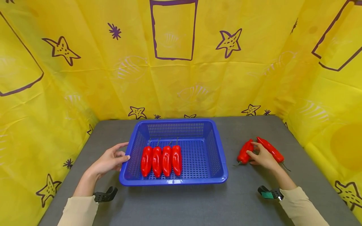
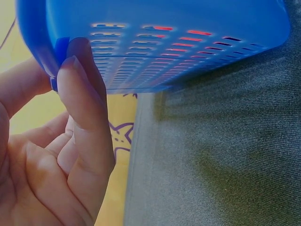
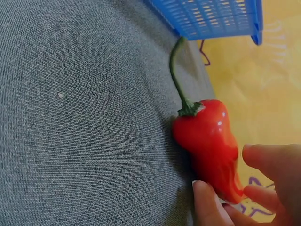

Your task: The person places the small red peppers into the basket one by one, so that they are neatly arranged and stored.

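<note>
My left hand [image 1: 111,160] pinches the left rim of a blue plastic basket [image 1: 173,181]; the left wrist view has the thumb [image 2: 82,101] pressed on the outside below the lip. Four would be too exact, so several glossy red peppers [image 1: 167,161] lie side by side in the basket's left half, stems pointing away. Right of the basket, my right hand [image 1: 263,156] reaches over a red pepper [image 1: 244,153] on the table. In the right wrist view, fingers and thumb [image 3: 207,202] spread around the tapered end of that pepper, with a gap under the index finger.
Another red pepper [image 1: 271,149] lies slanted just beyond the right hand, its stem toward the right edge. A dark grey cloth-covered table [image 1: 181,204] carries everything. Yellow patterned curtains [image 1: 181,78] enclose the back and both sides.
</note>
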Demonstrator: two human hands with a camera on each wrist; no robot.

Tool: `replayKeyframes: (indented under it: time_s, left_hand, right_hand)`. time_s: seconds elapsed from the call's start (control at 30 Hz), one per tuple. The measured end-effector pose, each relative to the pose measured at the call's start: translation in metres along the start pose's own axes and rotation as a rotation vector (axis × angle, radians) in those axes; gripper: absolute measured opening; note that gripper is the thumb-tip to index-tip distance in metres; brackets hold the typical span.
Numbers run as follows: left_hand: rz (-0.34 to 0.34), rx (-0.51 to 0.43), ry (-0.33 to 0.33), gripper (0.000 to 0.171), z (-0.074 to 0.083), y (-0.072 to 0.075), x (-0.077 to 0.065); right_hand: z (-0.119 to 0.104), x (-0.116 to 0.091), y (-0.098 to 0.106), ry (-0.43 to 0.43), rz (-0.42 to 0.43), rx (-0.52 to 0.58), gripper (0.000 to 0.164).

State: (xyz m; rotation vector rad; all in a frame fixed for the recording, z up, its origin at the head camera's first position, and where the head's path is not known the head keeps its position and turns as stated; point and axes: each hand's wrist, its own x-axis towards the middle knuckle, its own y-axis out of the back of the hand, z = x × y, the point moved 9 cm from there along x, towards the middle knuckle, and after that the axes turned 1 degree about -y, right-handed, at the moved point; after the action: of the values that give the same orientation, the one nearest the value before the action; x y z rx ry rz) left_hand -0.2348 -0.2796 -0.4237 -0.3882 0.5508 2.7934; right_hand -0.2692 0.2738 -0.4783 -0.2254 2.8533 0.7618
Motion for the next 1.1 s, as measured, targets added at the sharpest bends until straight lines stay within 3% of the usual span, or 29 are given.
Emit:
replayKeyframes:
  time_s: [0.2, 0.27, 0.43, 0.57, 0.83, 1.1]
  left_hand:
    - [-0.007, -0.018, -0.003, 0.074, 0.001, -0.001, 0.000]
    - [-0.008, -0.019, -0.004, 0.074, 0.002, -0.001, 0.000]
    - [-0.006, -0.013, -0.003, 0.074, 0.002, -0.001, 0.000]
    - [-0.006, -0.009, -0.002, 0.075, 0.004, -0.001, -0.001]
    - [-0.007, -0.011, -0.003, 0.075, 0.003, -0.001, -0.001]
    - [0.002, -0.003, 0.003, 0.075, 0.001, 0.000, 0.000]
  right_hand:
    - [-0.005, -0.001, 0.001, 0.033, -0.009, -0.032, 0.069]
    - [-0.007, -0.001, 0.005, 0.064, 0.017, -0.098, 0.068]
    - [-0.021, -0.004, 0.021, 0.228, 0.145, -0.334, 0.057]
    - [-0.032, -0.008, 0.025, 0.373, 0.204, -0.437, 0.048]
    - [-0.042, -0.013, 0.011, 0.579, 0.118, -0.534, 0.045]
    - [-0.043, -0.010, 0.003, 0.614, 0.093, -0.562, 0.044]
